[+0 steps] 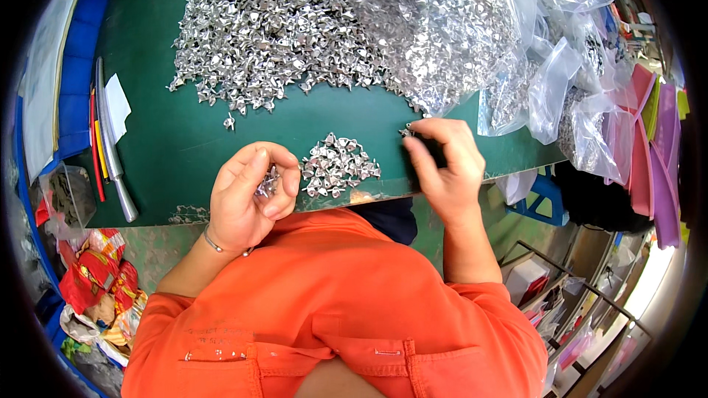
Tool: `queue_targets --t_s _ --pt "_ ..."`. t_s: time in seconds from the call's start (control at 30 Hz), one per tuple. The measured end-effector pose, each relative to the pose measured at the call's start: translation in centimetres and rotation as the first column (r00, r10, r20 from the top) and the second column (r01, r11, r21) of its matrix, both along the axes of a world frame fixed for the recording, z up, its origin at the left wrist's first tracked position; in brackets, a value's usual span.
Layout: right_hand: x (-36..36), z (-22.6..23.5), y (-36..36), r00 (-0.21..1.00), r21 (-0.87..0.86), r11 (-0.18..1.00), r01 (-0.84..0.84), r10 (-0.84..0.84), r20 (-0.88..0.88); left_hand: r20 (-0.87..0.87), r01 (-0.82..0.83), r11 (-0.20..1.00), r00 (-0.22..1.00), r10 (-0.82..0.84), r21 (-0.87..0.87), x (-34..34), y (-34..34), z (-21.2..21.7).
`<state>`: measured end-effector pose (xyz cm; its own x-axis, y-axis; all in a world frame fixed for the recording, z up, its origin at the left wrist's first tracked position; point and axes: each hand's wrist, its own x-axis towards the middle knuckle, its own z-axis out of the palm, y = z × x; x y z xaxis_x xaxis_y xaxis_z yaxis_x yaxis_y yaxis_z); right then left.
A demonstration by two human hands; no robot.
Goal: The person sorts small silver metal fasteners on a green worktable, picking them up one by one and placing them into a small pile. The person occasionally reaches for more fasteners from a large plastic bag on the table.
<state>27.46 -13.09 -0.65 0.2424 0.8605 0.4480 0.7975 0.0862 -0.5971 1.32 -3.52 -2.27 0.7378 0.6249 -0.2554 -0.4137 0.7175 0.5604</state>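
My left hand (247,195) is curled near the front edge of the green table (177,140), its fingers closed around several small shiny silver metal pieces (267,183). My right hand (442,166) hovers at the table edge to the right, pinching one silver piece (406,131) between fingertips, with a dark object against the palm. Between both hands lies a small heap of silver pieces (337,164). A very large pile of the same pieces (295,29) covers the far part of the table.
Clear plastic bags (560,66) holding more silver pieces spread at the right. A long metal tool (110,140) with coloured sticks and a white paper scrap lies at the left. Pink and purple sheets (653,155) stand far right. Bagged items (88,273) sit below left.
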Motion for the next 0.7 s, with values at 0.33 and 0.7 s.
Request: queue_targets --t_s 0.33,0.7 --pt "0.7 -0.2 -1.5 0.998 0.046 0.998 0.032 -0.03 -0.052 -0.008 0.003 1.0 1.0 -0.003 0.002 0.0 0.0 0.1" --pt "-0.8 -0.6 -0.8 0.98 0.007 0.982 -0.191 0.191 -0.057 -0.002 0.008 1.0 1.0 -0.008 -0.004 0.0 0.1 0.1"
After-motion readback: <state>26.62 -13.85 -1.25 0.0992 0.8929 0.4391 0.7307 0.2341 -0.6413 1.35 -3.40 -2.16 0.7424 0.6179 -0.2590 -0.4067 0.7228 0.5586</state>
